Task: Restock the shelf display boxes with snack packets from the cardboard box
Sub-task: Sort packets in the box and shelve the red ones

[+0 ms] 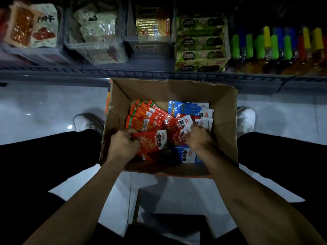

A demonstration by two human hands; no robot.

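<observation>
A cardboard box (pixel 169 92) is sitting on the floor (pixel 44 106) before the shelf (pixel 123 72), between a person's shoes, with snack packets (pixel 146 121) lying inside and both hands reaching in; display boxes (pixel 201 43) are lining the shelf behind.

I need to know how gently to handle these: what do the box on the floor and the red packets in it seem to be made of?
Cardboard box: brown corrugated card, matte, with torn, ragged rims. Red packets: probably thin glossy plastic film, since they catch glints; the left hand holds one in its grip.
</observation>
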